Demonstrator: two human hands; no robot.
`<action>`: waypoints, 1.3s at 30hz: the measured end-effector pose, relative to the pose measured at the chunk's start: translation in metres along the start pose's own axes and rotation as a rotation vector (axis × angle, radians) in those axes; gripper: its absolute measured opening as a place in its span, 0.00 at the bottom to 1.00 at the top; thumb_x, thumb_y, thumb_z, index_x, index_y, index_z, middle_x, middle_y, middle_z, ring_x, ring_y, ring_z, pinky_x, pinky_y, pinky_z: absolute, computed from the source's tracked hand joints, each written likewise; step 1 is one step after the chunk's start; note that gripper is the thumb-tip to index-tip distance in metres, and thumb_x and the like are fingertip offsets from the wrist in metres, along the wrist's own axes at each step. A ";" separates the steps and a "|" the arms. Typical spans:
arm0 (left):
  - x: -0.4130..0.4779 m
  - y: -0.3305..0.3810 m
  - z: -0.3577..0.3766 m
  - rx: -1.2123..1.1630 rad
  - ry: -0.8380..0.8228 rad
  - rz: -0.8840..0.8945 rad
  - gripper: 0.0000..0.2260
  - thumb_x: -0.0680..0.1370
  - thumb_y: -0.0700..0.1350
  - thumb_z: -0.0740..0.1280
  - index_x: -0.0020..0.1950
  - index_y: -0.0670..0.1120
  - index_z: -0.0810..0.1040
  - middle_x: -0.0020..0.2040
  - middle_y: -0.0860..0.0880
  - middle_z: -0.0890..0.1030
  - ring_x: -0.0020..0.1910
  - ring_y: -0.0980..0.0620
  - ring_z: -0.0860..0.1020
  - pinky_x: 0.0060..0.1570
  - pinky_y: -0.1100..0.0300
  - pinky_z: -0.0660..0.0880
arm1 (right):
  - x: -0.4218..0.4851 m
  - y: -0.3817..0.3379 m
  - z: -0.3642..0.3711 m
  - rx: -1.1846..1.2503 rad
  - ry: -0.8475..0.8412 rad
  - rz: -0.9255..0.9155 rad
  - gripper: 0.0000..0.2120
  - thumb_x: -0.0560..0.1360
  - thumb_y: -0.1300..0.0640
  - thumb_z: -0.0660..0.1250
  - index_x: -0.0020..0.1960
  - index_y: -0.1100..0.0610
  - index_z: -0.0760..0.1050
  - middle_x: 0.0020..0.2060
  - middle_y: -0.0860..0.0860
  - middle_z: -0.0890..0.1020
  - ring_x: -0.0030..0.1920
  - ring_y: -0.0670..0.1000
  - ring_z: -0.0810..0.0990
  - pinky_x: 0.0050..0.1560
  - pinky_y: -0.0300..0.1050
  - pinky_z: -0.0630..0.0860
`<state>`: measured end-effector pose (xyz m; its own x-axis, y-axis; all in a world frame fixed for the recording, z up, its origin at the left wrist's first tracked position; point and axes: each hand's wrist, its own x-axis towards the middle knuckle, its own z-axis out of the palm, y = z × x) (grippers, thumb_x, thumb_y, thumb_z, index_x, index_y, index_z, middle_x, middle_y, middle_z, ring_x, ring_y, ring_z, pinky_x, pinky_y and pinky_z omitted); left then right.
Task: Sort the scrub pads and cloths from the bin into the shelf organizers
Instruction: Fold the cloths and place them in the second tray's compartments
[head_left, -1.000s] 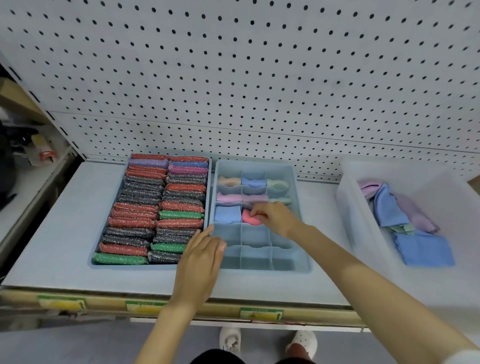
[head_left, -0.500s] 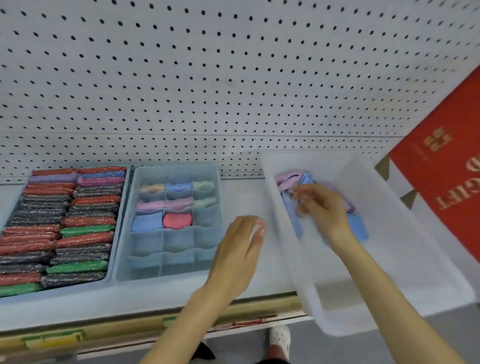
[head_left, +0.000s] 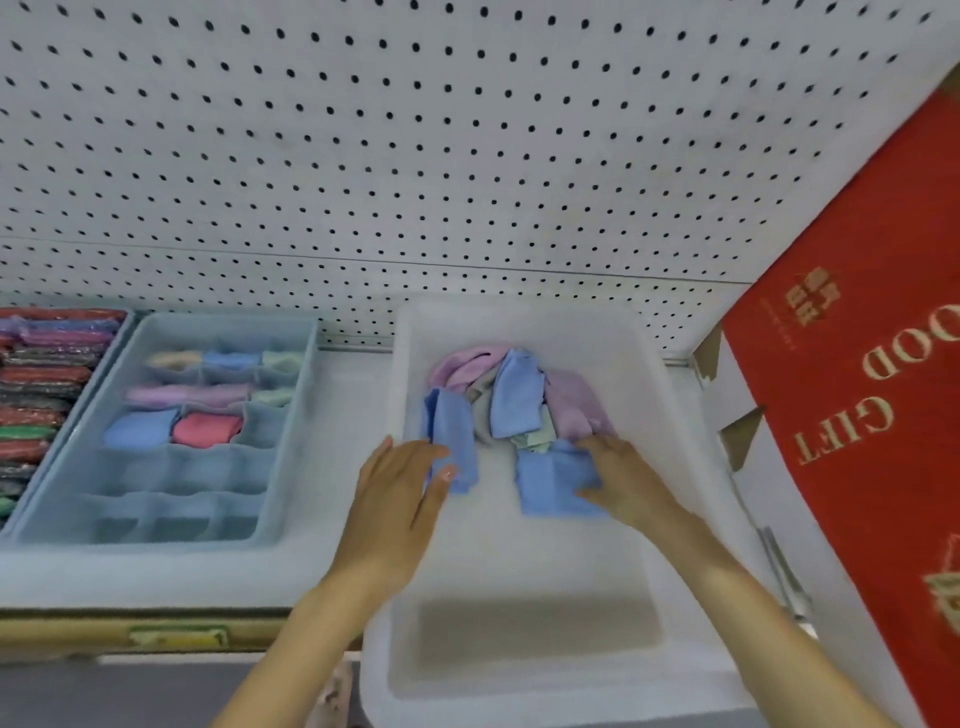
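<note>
While a heap of cloths (head_left: 569, 402) in blue, lilac and pale green lies at the far end of a translucent white bin (head_left: 524, 582) on the shelf (head_left: 322, 467), a person's left hand (head_left: 400, 501) rests flat, fingers straight and together, on a folded blue cloth (head_left: 451, 431). The right hand (head_left: 626, 483) lies on a second blue cloth (head_left: 545, 486); whether it pinches the fabric cannot be told. At left, a divided organizer (head_left: 293, 415) holds rolled cloths in its rear cells, beside a tray of scrub pads (head_left: 47, 384).
</note>
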<state>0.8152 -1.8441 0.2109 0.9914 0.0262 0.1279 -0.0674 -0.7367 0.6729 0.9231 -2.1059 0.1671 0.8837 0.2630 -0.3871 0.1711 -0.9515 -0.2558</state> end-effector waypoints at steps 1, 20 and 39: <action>0.000 -0.002 0.001 0.034 -0.003 0.004 0.33 0.79 0.66 0.41 0.59 0.47 0.77 0.55 0.57 0.76 0.59 0.62 0.69 0.69 0.73 0.43 | 0.003 -0.003 0.001 -0.115 -0.024 -0.024 0.30 0.72 0.55 0.70 0.70 0.57 0.63 0.67 0.55 0.68 0.66 0.56 0.68 0.60 0.45 0.67; 0.025 0.129 0.017 -0.942 0.089 -0.516 0.09 0.74 0.41 0.71 0.54 0.45 0.80 0.47 0.51 0.85 0.47 0.53 0.83 0.47 0.56 0.79 | -0.083 -0.032 -0.093 1.219 0.037 -0.353 0.09 0.67 0.53 0.73 0.35 0.53 0.73 0.35 0.57 0.79 0.36 0.52 0.73 0.38 0.47 0.70; 0.041 0.186 -0.008 -0.443 0.551 0.157 0.14 0.72 0.35 0.72 0.47 0.54 0.76 0.51 0.57 0.75 0.49 0.62 0.76 0.42 0.67 0.75 | -0.107 -0.061 -0.143 1.246 0.777 -0.368 0.08 0.71 0.64 0.72 0.43 0.50 0.81 0.44 0.53 0.83 0.40 0.43 0.80 0.40 0.32 0.75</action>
<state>0.8425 -1.9747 0.3472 0.7738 0.3652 0.5175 -0.3594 -0.4196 0.8335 0.8803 -2.0986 0.3504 0.9469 -0.0771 0.3121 0.3123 -0.0097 -0.9499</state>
